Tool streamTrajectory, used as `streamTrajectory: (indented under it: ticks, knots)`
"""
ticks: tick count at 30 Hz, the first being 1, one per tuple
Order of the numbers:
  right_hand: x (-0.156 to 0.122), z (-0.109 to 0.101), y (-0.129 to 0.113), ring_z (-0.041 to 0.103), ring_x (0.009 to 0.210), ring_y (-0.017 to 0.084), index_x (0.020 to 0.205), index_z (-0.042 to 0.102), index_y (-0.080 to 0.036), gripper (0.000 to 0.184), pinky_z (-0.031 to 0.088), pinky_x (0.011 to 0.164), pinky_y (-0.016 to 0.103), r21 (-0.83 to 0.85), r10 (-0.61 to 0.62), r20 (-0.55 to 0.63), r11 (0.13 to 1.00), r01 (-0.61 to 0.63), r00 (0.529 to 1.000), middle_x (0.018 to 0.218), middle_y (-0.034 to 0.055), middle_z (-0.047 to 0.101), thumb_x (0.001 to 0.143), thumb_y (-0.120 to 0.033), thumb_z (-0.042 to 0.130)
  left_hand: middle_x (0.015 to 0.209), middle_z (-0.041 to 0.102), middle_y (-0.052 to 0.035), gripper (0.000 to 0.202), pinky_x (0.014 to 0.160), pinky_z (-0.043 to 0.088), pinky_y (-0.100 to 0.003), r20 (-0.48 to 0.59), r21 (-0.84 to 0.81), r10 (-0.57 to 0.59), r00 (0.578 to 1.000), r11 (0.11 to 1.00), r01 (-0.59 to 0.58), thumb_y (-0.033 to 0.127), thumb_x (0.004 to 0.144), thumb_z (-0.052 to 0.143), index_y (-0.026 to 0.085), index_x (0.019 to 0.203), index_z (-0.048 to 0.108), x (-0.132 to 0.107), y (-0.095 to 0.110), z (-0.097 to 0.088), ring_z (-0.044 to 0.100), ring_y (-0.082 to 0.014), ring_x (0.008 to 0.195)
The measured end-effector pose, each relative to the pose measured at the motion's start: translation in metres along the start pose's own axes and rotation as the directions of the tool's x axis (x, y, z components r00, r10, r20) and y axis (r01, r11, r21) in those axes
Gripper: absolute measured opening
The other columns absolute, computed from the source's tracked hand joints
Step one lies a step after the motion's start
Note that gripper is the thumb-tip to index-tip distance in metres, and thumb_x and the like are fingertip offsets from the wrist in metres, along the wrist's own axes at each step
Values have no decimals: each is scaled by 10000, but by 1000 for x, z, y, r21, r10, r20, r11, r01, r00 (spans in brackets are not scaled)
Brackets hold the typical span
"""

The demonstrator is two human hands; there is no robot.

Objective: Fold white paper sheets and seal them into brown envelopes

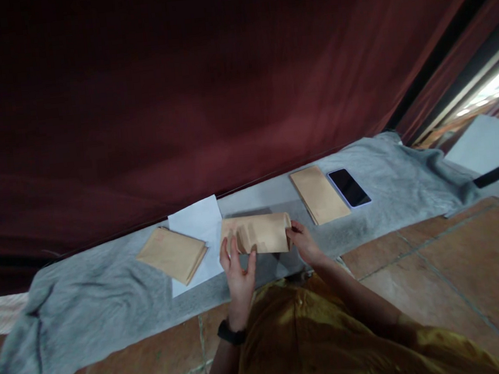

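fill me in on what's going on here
A person is handling a brown envelope over a gray cloth. The left-hand grip has spread fingers against its left part, and the right-hand grip is at its right end, which looks open. To the left, a stack of envelopes lies partly on white paper; to the right, more brown envelopes lie beside a phone with a dark screen.

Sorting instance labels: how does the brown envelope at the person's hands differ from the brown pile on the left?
Contact: the left hand and right hand are on the envelope; neither touches the pile.
Shape: the envelope gapes at its right end; the pile lies flat.
Angle: the envelope runs nearly level across the picture; the pile slants down rightward, partly over white paper.
Shared: tan-brown colour.
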State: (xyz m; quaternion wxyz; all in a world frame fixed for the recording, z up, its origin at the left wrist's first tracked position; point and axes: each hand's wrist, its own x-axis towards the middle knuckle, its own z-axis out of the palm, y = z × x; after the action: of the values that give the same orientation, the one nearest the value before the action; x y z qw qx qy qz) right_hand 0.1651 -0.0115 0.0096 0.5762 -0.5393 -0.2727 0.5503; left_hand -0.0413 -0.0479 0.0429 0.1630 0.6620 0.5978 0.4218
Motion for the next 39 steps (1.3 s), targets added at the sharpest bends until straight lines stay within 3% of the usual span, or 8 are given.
streamTrajectory:
  ticks: [4,7,10,16,23,33,36,39]
  knots:
    - [-1,1,1,603,701,183,782,655,-205,274,474,648,277,40,-6,-30,999,8,1000,689,0,682,605,-414,670,1349,548,-115,604,1059,482,-400,-53,-444,-414,909,825,350,521,858,729,268,1373,541,-25,10,16,555,-260,1273]
    - [-3,4,2,601,705,183,791,660,-208,275,471,647,271,58,-7,-46,998,9,999,688,-2,684,612,-417,674,1130,656,-62,521,983,522,-378,244,-715,-622,744,403,572,480,812,777,261,1240,576,-43,21,26,668,-210,1063]
    - [-4,5,3,590,703,181,770,658,-213,259,457,639,268,63,-3,-55,998,6,998,689,-4,685,610,-416,676,1047,711,-70,423,970,533,-396,555,-711,-572,604,51,701,395,767,828,220,1081,605,-50,35,32,707,-217,1006]
    - [-11,7,2,596,708,184,823,674,-209,285,471,659,284,62,6,-49,998,-2,999,734,-1,702,624,-413,684,989,729,-44,311,837,573,-335,651,-682,-530,543,-94,726,295,742,858,196,939,638,-30,50,51,706,-171,862]
    - [-18,5,-9,652,810,202,875,691,-207,314,526,738,303,79,2,-58,997,3,998,865,23,751,623,-395,696,897,745,-21,371,743,562,-312,582,-690,-560,590,42,722,328,651,896,187,883,644,-11,42,66,700,-157,766]
    - [-9,-32,-3,638,665,194,860,655,-214,416,571,660,348,-91,5,7,996,-4,1000,725,6,685,683,-585,714,917,736,-34,333,529,471,-213,527,-399,-438,728,629,667,316,745,695,197,1046,618,40,1,53,676,-156,725]
    - [-9,-46,1,669,791,216,977,694,-207,330,576,783,377,-326,-169,57,929,178,984,869,47,729,823,-496,649,795,717,-11,330,488,449,-224,540,-281,-414,733,732,621,266,754,646,199,1075,610,46,-12,50,633,-146,591]
    - [-11,-51,1,672,1062,249,1114,722,-209,275,531,995,434,-566,-369,338,656,500,866,1125,101,742,944,-321,537,697,681,15,336,519,470,-245,473,-244,-416,777,785,569,215,736,655,206,1069,613,47,-21,50,618,-155,547]
